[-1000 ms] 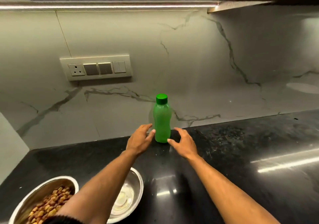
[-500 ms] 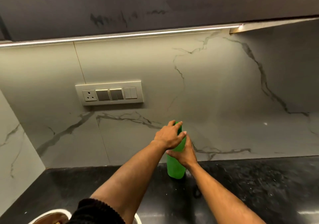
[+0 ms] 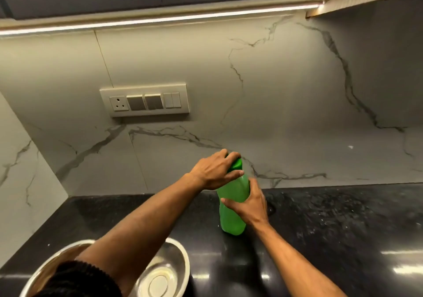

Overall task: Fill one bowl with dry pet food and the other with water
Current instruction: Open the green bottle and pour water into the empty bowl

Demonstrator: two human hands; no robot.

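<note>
A green plastic bottle stands on the black counter near the marble wall, slightly tilted. My right hand wraps its body from the right. My left hand is closed over its green cap from above. Two steel bowls sit at the bottom left. The right bowl looks shiny inside, with what may be a little clear water. The left bowl is mostly hidden by my left arm and dark sleeve, so its contents do not show.
The black stone counter stretches to the right. A marble backsplash rises behind it, with a switch and socket panel on the wall. A lit strip runs under the upper cabinet.
Both hands went from open beside the bottle to gripping it, the left on the cap, the right on the body. The view tipped up, then back down, so the bowls show again.
</note>
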